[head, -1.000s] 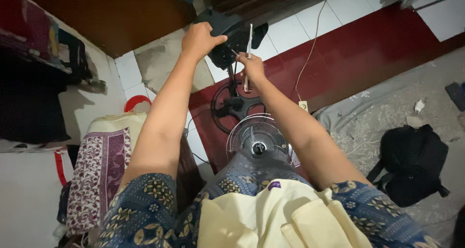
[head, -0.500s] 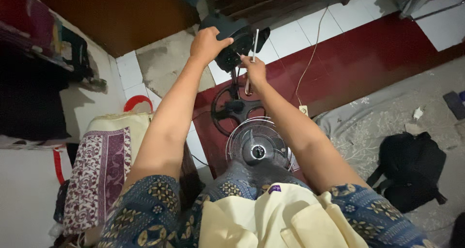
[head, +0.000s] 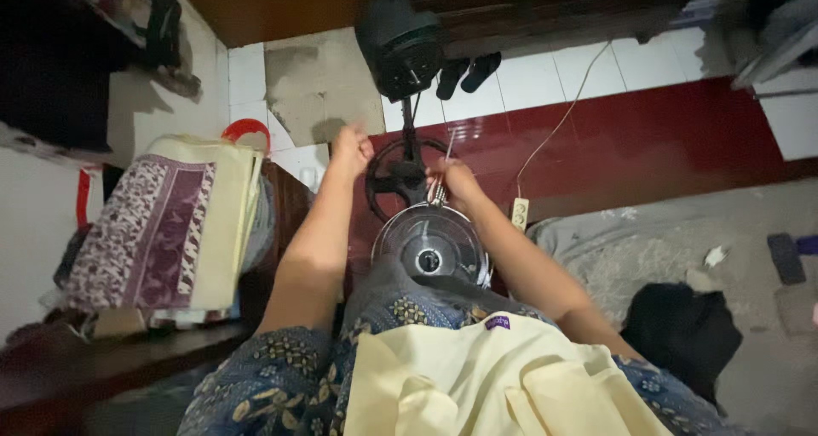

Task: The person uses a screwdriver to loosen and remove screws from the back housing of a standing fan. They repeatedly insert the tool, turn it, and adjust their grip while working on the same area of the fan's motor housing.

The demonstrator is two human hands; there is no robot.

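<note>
We note the left hand (head: 351, 146) has let go of the fan motor (head: 399, 40), its grip now released beside the fan stand (head: 400, 174). Right hand (head: 456, 183) stays clenched on a thin tool (head: 442, 176) just above the fan guard (head: 431, 247).

Only one label shows: a small purple rectangular tag (head: 498, 323) with tiny pale marks. It sits on the pale yellow cloth (head: 477, 376) over the person's lap, at the upper edge of that cloth, just below the round silver fan part. The marks are too small to make out. No package, sign or screen shows anywhere else on the floor or beside the person.
</note>
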